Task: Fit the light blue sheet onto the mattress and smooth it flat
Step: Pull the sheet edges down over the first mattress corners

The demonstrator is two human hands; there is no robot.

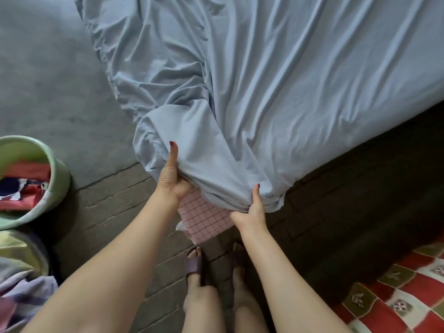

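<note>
The light blue sheet (276, 75) lies wrinkled over the mattress and bunches into folds at the near corner. Under that corner a pink checked mattress corner (204, 218) sticks out bare. My left hand (171, 177) grips the sheet's gathered edge on the left side of the corner, thumb on top and fingers hidden beneath. My right hand (251, 207) pinches the sheet's hem on the right side of the corner, thumb up along the fabric.
A green basket (56, 186) with red and dark clothes stands on the floor at left, with more cloth (21, 284) below it. A red and white patterned cloth (403, 292) lies at lower right. My feet in slippers (195, 263) stand on the brick floor just before the corner.
</note>
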